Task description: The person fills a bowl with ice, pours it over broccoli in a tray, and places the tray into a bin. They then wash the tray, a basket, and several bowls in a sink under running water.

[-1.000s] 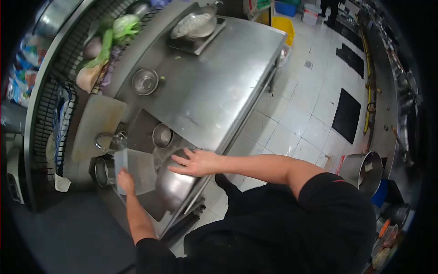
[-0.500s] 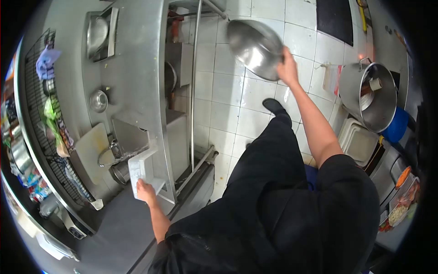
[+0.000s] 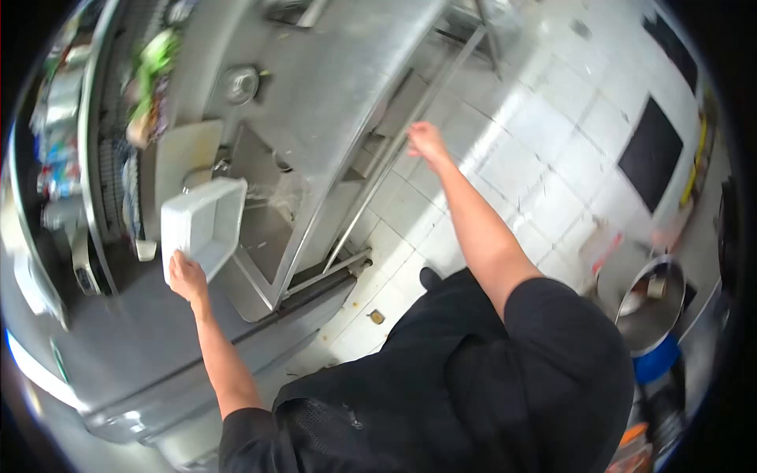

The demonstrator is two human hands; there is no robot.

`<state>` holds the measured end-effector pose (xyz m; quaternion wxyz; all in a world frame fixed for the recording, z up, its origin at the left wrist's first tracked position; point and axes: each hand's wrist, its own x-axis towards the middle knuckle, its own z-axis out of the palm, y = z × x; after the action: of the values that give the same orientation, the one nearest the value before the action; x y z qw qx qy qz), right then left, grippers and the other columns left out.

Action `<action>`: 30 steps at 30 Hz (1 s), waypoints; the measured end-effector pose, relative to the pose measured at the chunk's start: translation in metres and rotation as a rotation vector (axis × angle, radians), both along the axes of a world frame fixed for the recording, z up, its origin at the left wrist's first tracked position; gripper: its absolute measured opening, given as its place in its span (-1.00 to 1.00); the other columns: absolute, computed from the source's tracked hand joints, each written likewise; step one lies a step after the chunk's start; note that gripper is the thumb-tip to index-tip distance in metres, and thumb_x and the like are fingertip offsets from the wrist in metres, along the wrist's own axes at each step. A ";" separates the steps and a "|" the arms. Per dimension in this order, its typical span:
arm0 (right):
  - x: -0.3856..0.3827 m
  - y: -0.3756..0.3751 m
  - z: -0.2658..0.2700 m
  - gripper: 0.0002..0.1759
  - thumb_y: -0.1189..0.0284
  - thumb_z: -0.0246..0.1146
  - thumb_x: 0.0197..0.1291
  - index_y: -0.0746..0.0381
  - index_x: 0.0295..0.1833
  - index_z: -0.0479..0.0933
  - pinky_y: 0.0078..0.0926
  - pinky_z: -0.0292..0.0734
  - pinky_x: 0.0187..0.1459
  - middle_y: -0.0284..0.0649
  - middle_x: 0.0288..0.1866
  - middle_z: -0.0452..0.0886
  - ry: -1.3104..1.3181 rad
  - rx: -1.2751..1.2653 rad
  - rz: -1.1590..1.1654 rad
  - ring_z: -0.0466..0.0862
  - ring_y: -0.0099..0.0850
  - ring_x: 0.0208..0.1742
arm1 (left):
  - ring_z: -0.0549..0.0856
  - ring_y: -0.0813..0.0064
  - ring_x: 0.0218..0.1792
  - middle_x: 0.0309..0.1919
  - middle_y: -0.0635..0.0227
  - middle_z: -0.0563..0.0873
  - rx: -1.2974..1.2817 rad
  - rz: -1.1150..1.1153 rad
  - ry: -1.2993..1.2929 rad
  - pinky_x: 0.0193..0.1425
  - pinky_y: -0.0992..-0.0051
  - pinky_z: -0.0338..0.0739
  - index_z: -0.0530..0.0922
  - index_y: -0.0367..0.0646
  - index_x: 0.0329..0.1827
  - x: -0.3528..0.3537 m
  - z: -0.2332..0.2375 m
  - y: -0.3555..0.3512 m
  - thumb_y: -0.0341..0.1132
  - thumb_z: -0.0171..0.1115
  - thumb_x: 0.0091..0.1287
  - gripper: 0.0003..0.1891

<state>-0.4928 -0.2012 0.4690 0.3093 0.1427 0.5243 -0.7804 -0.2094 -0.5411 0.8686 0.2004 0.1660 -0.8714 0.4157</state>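
My left hand [image 3: 188, 277] grips the near edge of a white rectangular plastic container [image 3: 214, 219], which is tilted on its side over the steel counter beside the sink [image 3: 272, 197]. Out over the floor, near the front edge of the steel table [image 3: 315, 87], is my right hand [image 3: 426, 142]. It holds nothing that I can see; its fingers are curled and somewhat blurred. The steel bowl is not visible in this view.
A cutting board [image 3: 185, 158] leans behind the sink, near a small metal bowl [image 3: 240, 83]. Wire shelves with goods run along the left. At the right stand a large steel pot [image 3: 653, 311] and a blue container [image 3: 657, 359]. A dark mat [image 3: 651, 154] lies on the tiles.
The large steel bowl has left my right hand and is out of sight. My left hand has moved left and up with the white container. The whole view has turned.
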 end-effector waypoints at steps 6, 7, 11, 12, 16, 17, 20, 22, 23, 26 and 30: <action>0.009 -0.012 0.076 -0.62 0.30 0.28 0.16 0.33 0.01 0.51 -0.48 0.51 -0.18 -0.22 -0.29 0.63 0.548 0.114 0.211 0.59 -0.48 -0.25 | 0.50 0.47 -0.58 -0.60 0.26 0.53 0.591 0.110 0.678 -0.43 0.41 0.43 0.53 -0.25 -0.31 -0.003 0.017 -0.003 -0.48 0.07 0.08 -0.87; 0.004 -0.025 0.096 -0.62 0.30 0.28 0.16 0.33 0.01 0.51 -0.48 0.51 -0.18 -0.22 -0.29 0.63 0.582 0.124 0.255 0.59 -0.48 -0.25 | 0.44 0.58 -0.56 -0.62 0.39 0.50 0.854 0.014 0.794 -0.43 0.43 0.40 0.53 -0.30 -0.34 -0.003 -0.001 -0.029 -0.48 0.10 0.08 -0.89; -0.026 -0.092 0.177 -0.43 0.09 0.28 0.20 0.33 0.13 0.47 -0.48 0.51 -0.16 -0.17 -0.17 0.63 0.740 0.060 0.361 0.58 -0.43 -0.16 | 0.29 0.63 -0.56 -0.63 0.55 0.37 1.634 0.132 0.932 -0.50 0.44 0.24 0.36 -0.03 -0.60 -0.038 -0.121 -0.105 -0.28 0.46 0.06 -0.65; -0.030 -0.108 0.192 -0.38 0.05 0.28 0.19 0.35 0.14 0.45 -0.46 0.51 -0.14 -0.15 -0.17 0.63 0.672 0.194 0.454 0.59 -0.40 -0.15 | 0.27 0.62 -0.57 -0.63 0.56 0.36 1.747 0.193 0.915 -0.52 0.43 0.22 0.37 -0.04 -0.59 -0.048 -0.158 -0.116 -0.20 0.47 0.08 -0.63; -0.048 -0.171 0.156 -0.42 0.16 0.28 0.13 0.47 0.04 0.43 -0.21 0.51 -0.04 0.14 -0.10 0.60 1.014 0.835 0.634 0.62 -0.05 -0.07 | 0.45 0.51 -0.50 -0.46 0.40 0.56 2.079 0.329 0.859 -0.45 0.39 0.39 0.51 -0.19 -0.39 -0.082 -0.266 -0.129 -0.02 0.43 0.15 -0.59; -0.037 -0.188 0.159 -0.52 0.26 0.26 0.11 0.48 -0.06 0.43 -0.16 0.47 0.02 0.23 -0.09 0.57 0.933 0.728 0.560 0.59 0.08 -0.01 | 0.45 0.51 -0.50 -0.46 0.40 0.56 2.100 0.317 0.871 -0.45 0.39 0.39 0.51 -0.19 -0.39 -0.079 -0.280 -0.156 -0.02 0.43 0.15 -0.59; 0.009 -0.274 0.171 -0.56 0.30 0.24 0.12 0.50 -0.09 0.40 -0.13 0.46 0.05 0.25 -0.11 0.56 0.925 0.713 0.593 0.57 0.11 0.02 | 0.50 0.54 -0.48 -0.47 0.36 0.62 1.939 0.317 0.613 -0.44 0.39 0.43 0.55 -0.22 -0.44 -0.041 -0.300 -0.245 -0.05 0.36 0.22 -0.63; 0.038 -0.354 0.159 -0.59 0.30 0.25 0.12 0.46 -0.12 0.42 -0.17 0.47 -0.03 0.15 -0.19 0.57 0.979 0.694 0.573 0.58 0.01 -0.09 | 0.42 0.61 -0.53 -0.64 0.43 0.52 1.838 0.323 0.626 -0.48 0.37 0.36 0.53 -0.24 -0.60 -0.011 -0.320 -0.343 -0.10 0.31 0.24 -0.61; 0.044 -0.392 0.133 -0.61 0.28 0.27 0.11 0.41 -0.16 0.44 -0.22 0.48 -0.11 0.03 -0.27 0.59 1.033 0.687 0.540 0.59 -0.11 -0.19 | 0.37 0.63 -0.54 -0.68 0.43 0.47 1.609 0.385 0.457 -0.47 0.37 0.32 0.52 -0.26 -0.61 -0.003 -0.296 -0.371 -0.17 0.29 0.24 -0.63; 0.058 -0.466 0.093 -0.61 0.29 0.24 0.12 0.45 -0.15 0.49 -0.20 0.49 -0.13 0.09 -0.29 0.61 0.875 0.682 0.482 0.61 -0.09 -0.22 | 0.40 0.60 -0.56 -0.62 0.39 0.50 1.584 0.218 0.778 -0.45 0.39 0.34 0.54 -0.32 -0.38 0.018 -0.233 -0.407 -0.28 0.28 0.25 -0.77; 0.075 -0.513 0.066 -0.67 0.35 0.21 0.11 0.48 -0.22 0.56 -0.21 0.52 -0.14 0.13 -0.27 0.63 0.484 0.533 0.832 0.66 -0.08 -0.19 | 0.43 0.53 -0.53 -0.60 0.38 0.45 1.413 0.222 0.772 -0.39 0.41 0.37 0.51 -0.34 -0.17 0.045 -0.141 -0.334 -0.29 0.23 0.31 -0.75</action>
<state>-0.4174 -0.7144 0.5352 0.4154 -0.1867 0.7723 -0.4429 -0.1646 -0.8749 0.7273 0.2923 0.4704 -0.7760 -0.3017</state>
